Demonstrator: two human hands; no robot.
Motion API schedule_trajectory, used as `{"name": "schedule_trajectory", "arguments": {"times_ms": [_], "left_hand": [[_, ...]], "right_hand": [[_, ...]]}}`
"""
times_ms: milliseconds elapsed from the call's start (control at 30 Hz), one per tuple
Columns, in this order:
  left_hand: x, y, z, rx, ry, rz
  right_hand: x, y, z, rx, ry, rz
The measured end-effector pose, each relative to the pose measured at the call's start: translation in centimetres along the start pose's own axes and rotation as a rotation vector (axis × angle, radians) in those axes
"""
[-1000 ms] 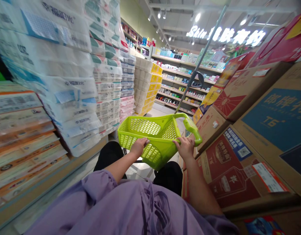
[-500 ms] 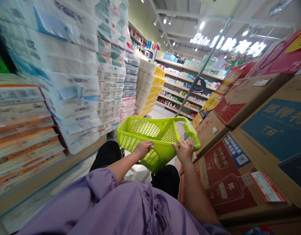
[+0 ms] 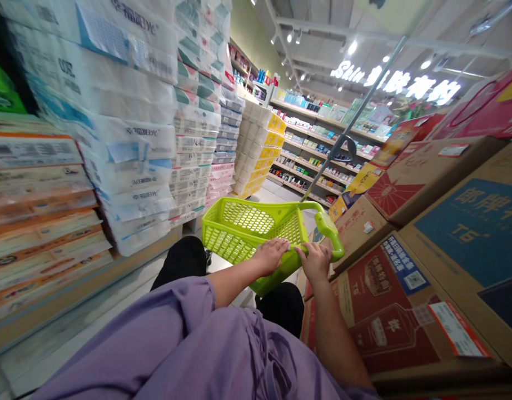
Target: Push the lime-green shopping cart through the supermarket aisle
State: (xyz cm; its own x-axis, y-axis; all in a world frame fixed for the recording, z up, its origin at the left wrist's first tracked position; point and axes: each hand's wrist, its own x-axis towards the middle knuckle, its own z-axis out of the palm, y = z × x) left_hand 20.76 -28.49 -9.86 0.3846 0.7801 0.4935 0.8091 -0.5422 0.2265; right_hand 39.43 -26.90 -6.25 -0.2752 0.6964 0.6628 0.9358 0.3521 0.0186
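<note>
A lime-green plastic shopping basket (image 3: 239, 219) with perforated walls sits in front of my knees, tilted. It looks bare inside where I can see in. My left hand (image 3: 272, 255) is on the basket's near rim, fingers bent over the edge. Close beside it, my right hand (image 3: 316, 260) grips the same rim near the right corner, thumb on the near side. The basket's thick green handle (image 3: 327, 225) rises just past my right hand. My palms hide part of the rim.
Tall stacks of wrapped tissue packs (image 3: 134, 139) line the left, with orange-edged packs (image 3: 43, 211) nearer. Cardboard cartons (image 3: 376, 311) crowd the right side. A slanting metal pole (image 3: 343, 144) stands beyond the basket. Stocked shelves (image 3: 309, 150) fill the background.
My left hand has slid rightward along the basket's rim, closer to my right hand. My right hand keeps its place. The view has shifted slightly.
</note>
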Motion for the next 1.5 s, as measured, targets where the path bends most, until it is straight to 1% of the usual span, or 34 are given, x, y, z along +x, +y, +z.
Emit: {"name": "schedule_trajectory", "arguments": {"times_ms": [33,100,233,267,333,367,400,467,567,667,767,867,933,1067,1200,1300,1400,1467,1500], "left_hand": [[-0.3,-0.2,0.2,0.031,0.0,-0.015],[-1.0,-1.5,0.1,0.089,-0.005,-0.042],[-2.7,-5.6,-1.5,0.124,0.011,-0.096],[-3.1,-6.6,-1.9,0.131,0.02,-0.127],[-3.6,-7.9,-2.4,0.132,0.038,-0.202],[-3.6,-8.2,-2.3,0.128,0.044,-0.231],[-3.4,-8.2,-2.1,0.118,0.048,-0.248],[-2.7,-7.6,-1.3,0.081,0.046,-0.233],[-1.0,-6.2,0.2,0.005,-0.009,-0.126],[0.1,-5.6,0.8,-0.033,-0.056,-0.1],[0.2,-6.4,0.1,-0.039,-0.058,-0.128],[-0.5,-7.9,-1.0,-0.028,-0.061,-0.172],[-0.9,-8.8,-1.4,-0.024,-0.059,-0.208],[-0.6,-9.7,-0.9,-0.037,-0.066,-0.269],[0.7,-9.4,-0.1,-0.055,-0.089,-0.28],[1.8,-8.4,0.2,-0.073,-0.086,-0.261],[2.6,-6.9,-0.1,-0.083,-0.066,-0.238],[2.7,-6.0,-0.7,-0.112,-0.013,-0.244],[2.6,-5.7,-1.1,-0.142,0.026,-0.255]], "right_hand": [[0.0,0.0,-0.1,-0.002,0.0,0.001],[0.0,-0.1,-0.2,-0.002,-0.001,0.002],[-0.1,-0.2,-0.2,0.006,-0.001,0.008],[-0.1,-0.2,-0.1,0.007,0.0,0.012],[0.0,-0.2,0.1,0.008,-0.002,0.023],[0.1,-0.2,0.2,0.008,-0.004,0.031],[0.2,-0.2,0.4,0.006,-0.009,0.037],[0.5,-0.3,0.6,-0.005,-0.024,0.047],[1.2,-0.6,0.9,-0.039,-0.045,0.052],[1.9,-1.2,1.3,-0.071,-0.047,0.056],[2.0,-1.9,1.6,-0.096,-0.026,0.041],[1.8,-2.3,1.9,-0.128,0.009,0.039],[1.6,-2.5,2.0,-0.148,0.009,0.045],[2.4,-2.4,2.1,-0.155,-0.063,0.072],[4.2,-2.6,2.1,-0.13,-0.16,0.123],[5.1,-3.9,2.2,-0.116,-0.199,0.153],[5.1,-6.4,1.9,-0.109,-0.234,0.167],[4.7,-8.0,1.2,-0.077,-0.247,0.118],[4.4,-8.6,0.6,-0.049,-0.261,0.057]]}}
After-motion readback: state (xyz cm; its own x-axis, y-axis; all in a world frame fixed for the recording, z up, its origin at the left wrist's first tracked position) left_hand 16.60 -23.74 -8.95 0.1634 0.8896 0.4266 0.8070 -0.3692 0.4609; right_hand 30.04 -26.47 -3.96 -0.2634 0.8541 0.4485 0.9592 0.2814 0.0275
